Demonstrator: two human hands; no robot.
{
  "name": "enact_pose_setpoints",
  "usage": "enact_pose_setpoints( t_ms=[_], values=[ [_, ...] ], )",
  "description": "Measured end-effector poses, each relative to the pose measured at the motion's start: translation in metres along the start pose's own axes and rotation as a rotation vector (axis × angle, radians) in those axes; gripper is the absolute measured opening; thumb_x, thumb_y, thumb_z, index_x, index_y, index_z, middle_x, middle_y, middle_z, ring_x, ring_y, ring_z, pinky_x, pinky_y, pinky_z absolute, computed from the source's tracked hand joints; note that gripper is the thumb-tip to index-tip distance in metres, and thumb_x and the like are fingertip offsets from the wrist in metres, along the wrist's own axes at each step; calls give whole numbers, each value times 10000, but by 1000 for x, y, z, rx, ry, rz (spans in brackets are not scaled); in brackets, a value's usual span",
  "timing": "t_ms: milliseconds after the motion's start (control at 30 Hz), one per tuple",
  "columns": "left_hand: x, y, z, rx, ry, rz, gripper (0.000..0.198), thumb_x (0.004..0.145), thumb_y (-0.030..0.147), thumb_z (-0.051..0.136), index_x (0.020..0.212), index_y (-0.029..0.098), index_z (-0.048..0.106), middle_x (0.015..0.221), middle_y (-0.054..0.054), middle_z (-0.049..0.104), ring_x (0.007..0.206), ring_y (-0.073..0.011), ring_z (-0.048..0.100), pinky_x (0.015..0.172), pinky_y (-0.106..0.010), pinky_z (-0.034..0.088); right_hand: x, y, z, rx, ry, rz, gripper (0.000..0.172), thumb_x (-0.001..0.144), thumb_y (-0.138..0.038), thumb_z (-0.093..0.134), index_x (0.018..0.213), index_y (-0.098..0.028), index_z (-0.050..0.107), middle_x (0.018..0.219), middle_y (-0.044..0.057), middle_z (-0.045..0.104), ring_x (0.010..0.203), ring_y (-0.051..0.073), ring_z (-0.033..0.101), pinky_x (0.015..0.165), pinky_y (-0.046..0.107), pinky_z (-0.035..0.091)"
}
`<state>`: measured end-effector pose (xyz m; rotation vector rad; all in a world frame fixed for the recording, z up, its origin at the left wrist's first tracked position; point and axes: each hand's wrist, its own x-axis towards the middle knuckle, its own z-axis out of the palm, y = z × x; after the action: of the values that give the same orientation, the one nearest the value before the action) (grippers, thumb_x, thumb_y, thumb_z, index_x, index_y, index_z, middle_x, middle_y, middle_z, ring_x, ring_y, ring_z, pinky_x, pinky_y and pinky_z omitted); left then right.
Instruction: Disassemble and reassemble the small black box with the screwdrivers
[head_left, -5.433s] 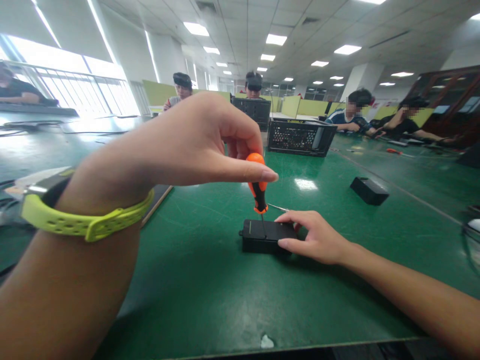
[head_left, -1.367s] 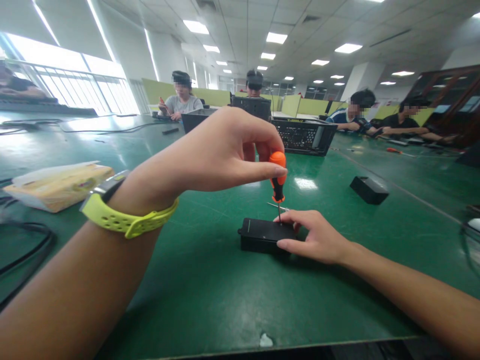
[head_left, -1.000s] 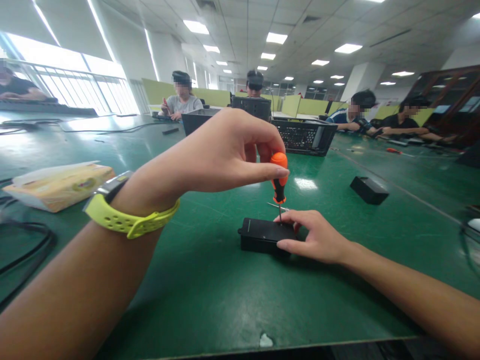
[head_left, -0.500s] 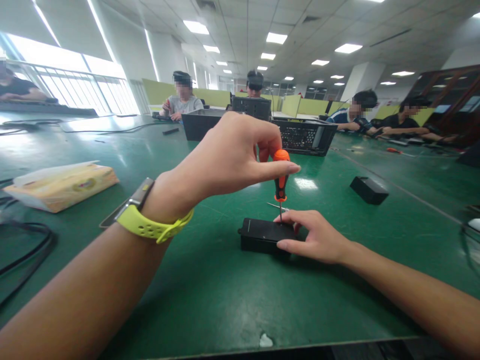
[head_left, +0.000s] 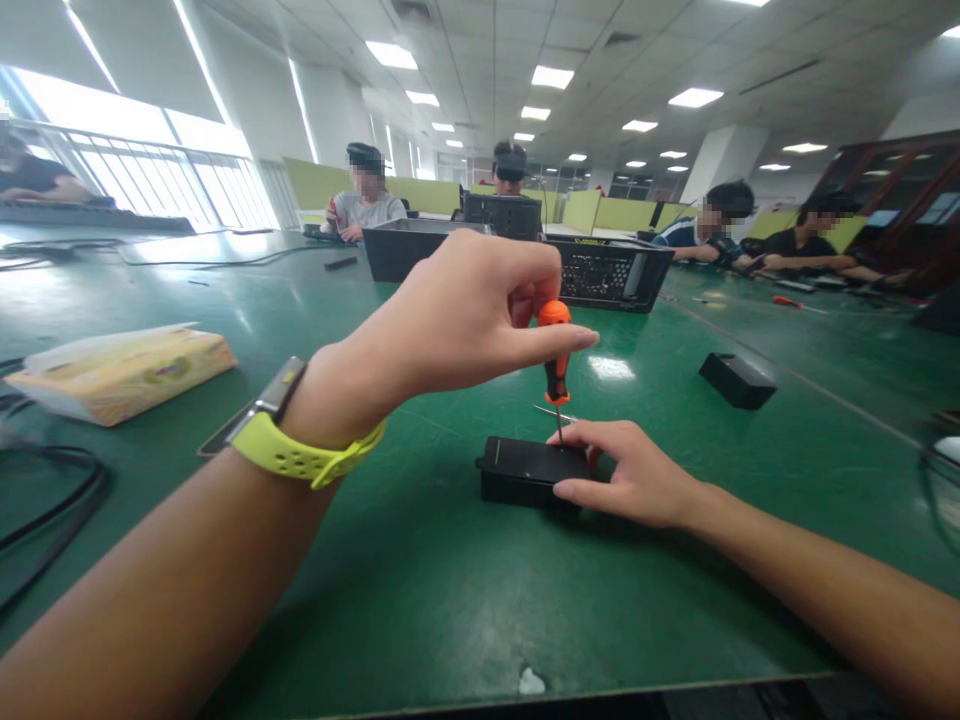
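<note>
My left hand (head_left: 480,310), with a yellow-strapped watch on its wrist, grips the top of an orange and black screwdriver (head_left: 556,375) between thumb and curled fingers. The shaft points down, nearly upright, and its tip meets the top of a flat black box (head_left: 529,460) near the box's right end. My right hand (head_left: 626,475) clasps that end, thumb along the near side and fingers at the far side. A small tab sticks out from the left end of the box. Behind it lies a thin metal piece (head_left: 551,412), partly hidden.
The green table (head_left: 420,600) carries a second black box (head_left: 739,380) to the right and a yellow tissue pack (head_left: 127,370) to the left. Black cables (head_left: 56,500) run along the left edge. Farther back stand a black metal case (head_left: 615,275) and several seated people.
The screwdriver's handle has tipped slightly to the left within my left hand. My right hand and the black box have stayed in place.
</note>
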<state>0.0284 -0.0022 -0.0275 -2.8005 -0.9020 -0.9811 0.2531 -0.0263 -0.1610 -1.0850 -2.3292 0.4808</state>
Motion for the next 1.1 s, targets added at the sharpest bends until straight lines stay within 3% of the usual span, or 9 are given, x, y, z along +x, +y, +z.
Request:
enact_pose_setpoints(
  t_ms=[133, 300, 400, 500, 633, 733, 833, 1100],
  values=[
    [0, -1, 1, 38, 17, -39, 406, 798, 540, 599, 738, 142, 649, 647, -28, 606, 603, -132, 513, 580, -275, 340, 0, 0, 0, 6, -8, 0, 368, 785, -424, 701, 1054, -179, 648, 952, 36, 693, 793, 171, 619, 697, 291, 472],
    [0, 0, -4, -121, -72, 66, 214, 813, 310, 621, 940, 151, 686, 858, -50, 691, 731, -144, 599, 635, -261, 429, 0, -1, -1, 3, -19, 16, 358, 789, -416, 700, 1050, -178, 644, 942, 31, 687, 787, 168, 608, 694, 291, 466],
    [0, 0, -6, -178, -115, 135, 265, 824, 217, 598, 1067, 145, 674, 1015, -67, 696, 870, -155, 628, 723, -254, 471, 0, -1, -1, 9, -25, 15, 358, 789, -418, 699, 1047, -175, 644, 943, 32, 686, 784, 166, 606, 690, 289, 464],
    [0, 2, -7, -201, -124, 184, 304, 828, 182, 594, 1122, 133, 653, 1037, -66, 695, 901, -151, 630, 756, -252, 479, -1, 0, -1, 11, -29, 16, 365, 788, -424, 699, 1049, -175, 643, 939, 31, 684, 786, 167, 607, 692, 288, 462],
    [0, 4, -6, -130, -114, 135, 224, 819, 318, 650, 912, 115, 670, 836, -40, 675, 731, -121, 583, 632, -240, 435, -1, 1, -1, 13, -23, 6, 366, 789, -422, 699, 1054, -176, 641, 952, 34, 686, 799, 171, 609, 699, 288, 461],
    [0, 3, -2, 11, -57, 64, 380, 807, 493, 630, 731, 121, 623, 639, -4, 568, 601, -102, 476, 553, -253, 325, 0, 0, -1, 11, -23, -3, 365, 790, -419, 700, 1055, -176, 640, 958, 34, 688, 805, 172, 611, 701, 288, 461],
    [0, 1, 2, 76, -38, 29, 473, 806, 565, 587, 672, 111, 600, 591, 5, 499, 602, -96, 437, 587, -256, 290, 0, 0, -1, 9, -19, -4, 357, 789, -409, 702, 1053, -176, 639, 977, 37, 689, 815, 173, 614, 707, 289, 462],
    [-1, 2, -8, -169, -218, 181, 205, 852, 278, 583, 969, 127, 658, 916, -46, 658, 765, -118, 570, 642, -230, 391, -1, 0, -1, 23, -17, -3, 358, 791, -411, 701, 1054, -176, 639, 958, 31, 684, 803, 169, 613, 698, 286, 463]
  ],
)
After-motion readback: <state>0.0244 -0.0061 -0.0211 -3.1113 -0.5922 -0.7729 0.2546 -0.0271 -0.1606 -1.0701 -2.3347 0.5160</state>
